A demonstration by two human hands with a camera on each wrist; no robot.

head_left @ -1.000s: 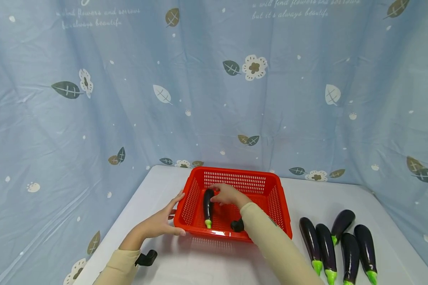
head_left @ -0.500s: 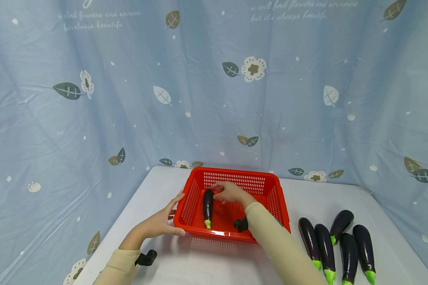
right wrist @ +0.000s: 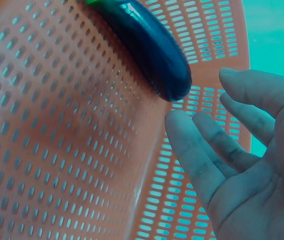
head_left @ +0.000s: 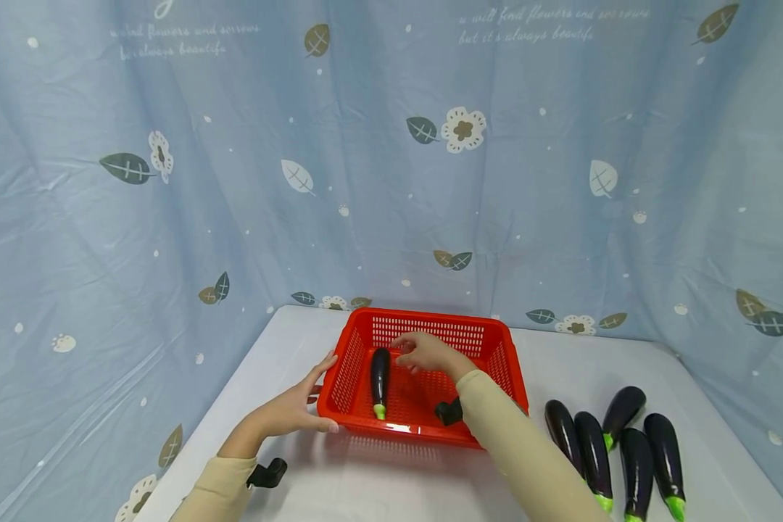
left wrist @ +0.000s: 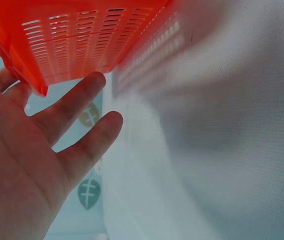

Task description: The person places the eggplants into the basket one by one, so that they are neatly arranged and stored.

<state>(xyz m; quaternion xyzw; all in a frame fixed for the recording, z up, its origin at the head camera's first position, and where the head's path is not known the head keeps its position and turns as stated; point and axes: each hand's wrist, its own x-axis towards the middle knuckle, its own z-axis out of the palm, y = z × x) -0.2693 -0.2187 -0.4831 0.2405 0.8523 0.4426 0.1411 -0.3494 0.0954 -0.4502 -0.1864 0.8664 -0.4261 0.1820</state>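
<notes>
A red perforated plastic basket (head_left: pixel 424 429) stands on the table, with one dark eggplant (head_left: pixel 380 377) lying along its left side, green stem toward me. My left hand (head_left: pixel 287 412) rests against the basket's left end, fingers spread along the rim; in the left wrist view two fingers (left wrist: pixel 89 145) stretch out straight beneath the basket wall. Inside the basket, my right hand (head_left: pixel 431 353) hovers just right of the eggplant. The right wrist view shows that hand (right wrist: pixel 251 165) with its fingers apart, holding nothing, a gap between them and the eggplant (right wrist: pixel 151 50).
Several more eggplants (head_left: pixel 638 467) lie in a loose group on the white table (head_left: pixel 365 493) right of the basket. A blue patterned curtain (head_left: pixel 378 181) hangs behind and at the sides. Each wrist carries a small black camera mount (head_left: pixel 267 473).
My right hand has let go of the eggplant and drawn back slightly to the right. The eggplant stays in the basket; the left hand holds its place.
</notes>
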